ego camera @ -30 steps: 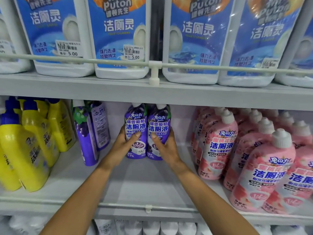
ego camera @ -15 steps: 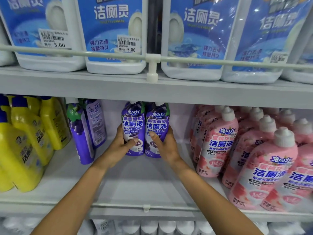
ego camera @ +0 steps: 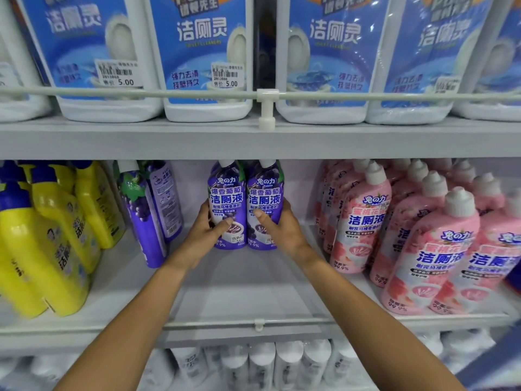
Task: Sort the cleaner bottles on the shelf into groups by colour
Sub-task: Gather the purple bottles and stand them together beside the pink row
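Mid-sort by the look of it, working on the purple group. Gripping the left purple bottle (ego camera: 227,193) with the left hand (ego camera: 210,235), thumb laid across the label, fingers curled round its left side. Same deal with the right hand (ego camera: 282,231) on the right purple bottle (ego camera: 265,196): thumb on the front, fingers wrapped round the right flank. Both upright, touching side by side, towards the far middle of the shelf (ego camera: 242,292). Can't tell whether standing on the board or lifted just off it. Yellow bottles (ego camera: 50,235) bunched at the left, pink bottles (ego camera: 423,235) packed at the right, so probably only purple left to tidy. Next up, just guessing: sliding the pair left to join the other purple bottles (ego camera: 146,215) just beside the yellow, keeping both squeezed together and upright, and not knocking those two over on arrival
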The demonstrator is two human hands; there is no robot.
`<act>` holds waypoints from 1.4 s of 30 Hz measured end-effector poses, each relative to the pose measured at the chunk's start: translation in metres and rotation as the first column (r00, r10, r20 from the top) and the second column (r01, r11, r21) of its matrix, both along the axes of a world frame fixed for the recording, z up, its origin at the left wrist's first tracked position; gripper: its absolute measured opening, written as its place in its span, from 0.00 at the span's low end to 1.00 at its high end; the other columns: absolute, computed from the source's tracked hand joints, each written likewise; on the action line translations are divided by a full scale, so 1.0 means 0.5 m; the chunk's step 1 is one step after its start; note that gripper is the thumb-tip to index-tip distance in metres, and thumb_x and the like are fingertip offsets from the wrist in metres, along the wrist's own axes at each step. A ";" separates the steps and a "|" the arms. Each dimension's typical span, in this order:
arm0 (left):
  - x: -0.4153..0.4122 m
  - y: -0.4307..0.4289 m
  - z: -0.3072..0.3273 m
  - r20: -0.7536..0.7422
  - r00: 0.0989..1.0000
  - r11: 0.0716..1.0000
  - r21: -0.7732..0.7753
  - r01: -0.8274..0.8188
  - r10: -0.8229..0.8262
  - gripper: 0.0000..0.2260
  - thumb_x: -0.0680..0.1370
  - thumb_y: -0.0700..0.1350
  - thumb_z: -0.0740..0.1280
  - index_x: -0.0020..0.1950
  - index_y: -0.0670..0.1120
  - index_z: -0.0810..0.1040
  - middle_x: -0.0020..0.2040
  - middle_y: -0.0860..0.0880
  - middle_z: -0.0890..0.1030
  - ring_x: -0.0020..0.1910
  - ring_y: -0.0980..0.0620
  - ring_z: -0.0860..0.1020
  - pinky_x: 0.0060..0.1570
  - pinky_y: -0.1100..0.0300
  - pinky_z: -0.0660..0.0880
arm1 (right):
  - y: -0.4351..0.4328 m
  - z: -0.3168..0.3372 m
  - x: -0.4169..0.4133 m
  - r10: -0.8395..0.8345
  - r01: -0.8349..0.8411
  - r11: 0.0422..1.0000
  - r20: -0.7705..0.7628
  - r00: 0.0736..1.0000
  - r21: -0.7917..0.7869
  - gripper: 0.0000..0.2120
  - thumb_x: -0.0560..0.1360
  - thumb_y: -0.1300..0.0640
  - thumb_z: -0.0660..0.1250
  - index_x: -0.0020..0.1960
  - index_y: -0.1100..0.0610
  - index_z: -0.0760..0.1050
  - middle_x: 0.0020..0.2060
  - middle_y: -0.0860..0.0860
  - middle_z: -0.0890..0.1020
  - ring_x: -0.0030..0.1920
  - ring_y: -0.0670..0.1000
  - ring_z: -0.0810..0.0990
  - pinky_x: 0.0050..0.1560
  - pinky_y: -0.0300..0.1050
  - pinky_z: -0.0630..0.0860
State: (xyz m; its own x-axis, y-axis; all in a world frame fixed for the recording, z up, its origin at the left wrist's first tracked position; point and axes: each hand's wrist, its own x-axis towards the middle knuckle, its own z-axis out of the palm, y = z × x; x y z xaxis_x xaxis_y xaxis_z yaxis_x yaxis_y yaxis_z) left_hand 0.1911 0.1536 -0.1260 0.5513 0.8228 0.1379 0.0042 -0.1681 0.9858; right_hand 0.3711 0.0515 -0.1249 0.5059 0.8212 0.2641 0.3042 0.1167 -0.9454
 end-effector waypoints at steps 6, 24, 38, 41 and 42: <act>-0.059 -0.002 0.043 -0.043 0.998 0.998 -0.011 -0.055 0.054 0.23 0.84 0.49 0.65 0.79 0.49 0.66 0.69 0.50 0.76 0.62 0.57 0.79 0.60 0.60 0.74 | -0.028 0.029 -0.004 -0.042 0.038 0.995 -0.039 0.998 -0.092 0.28 0.75 0.38 0.72 0.69 0.51 0.70 0.58 0.48 0.85 0.54 0.48 0.86 0.56 0.53 0.84; -0.378 -0.037 0.042 0.068 0.965 0.967 -0.042 -0.252 0.254 0.14 0.83 0.38 0.67 0.68 0.47 0.76 0.63 0.42 0.81 0.60 0.50 0.80 0.58 0.59 0.77 | -0.083 0.103 -0.280 -0.223 0.219 0.975 -0.148 0.964 -0.041 0.22 0.85 0.45 0.58 0.76 0.52 0.68 0.62 0.43 0.73 0.64 0.46 0.74 0.58 0.31 0.67; -0.406 -0.029 0.079 0.045 0.941 0.940 0.038 -0.338 0.337 0.22 0.84 0.37 0.65 0.78 0.39 0.67 0.65 0.47 0.76 0.59 0.55 0.75 0.45 0.82 0.70 | 0.184 0.104 -0.511 -0.089 0.091 0.977 0.018 0.996 -0.191 0.22 0.79 0.46 0.70 0.63 0.63 0.74 0.59 0.60 0.82 0.61 0.60 0.81 0.55 0.45 0.75; -0.399 -0.016 0.089 0.076 0.932 0.934 0.009 -0.356 0.355 0.20 0.84 0.37 0.65 0.76 0.41 0.69 0.64 0.48 0.76 0.55 0.60 0.76 0.44 0.81 0.71 | 0.167 0.102 -0.490 -0.064 0.083 0.969 0.089 0.994 -0.231 0.23 0.79 0.45 0.69 0.63 0.63 0.75 0.59 0.59 0.83 0.59 0.61 0.81 0.56 0.49 0.77; -0.392 -0.012 0.093 0.081 0.933 0.935 0.008 -0.353 0.352 0.19 0.84 0.37 0.65 0.75 0.42 0.70 0.63 0.49 0.77 0.54 0.63 0.77 0.44 0.80 0.72 | 0.159 0.102 -0.479 -0.051 0.073 0.969 0.096 0.994 -0.237 0.23 0.79 0.44 0.69 0.63 0.62 0.75 0.59 0.58 0.83 0.58 0.60 0.82 0.57 0.50 0.79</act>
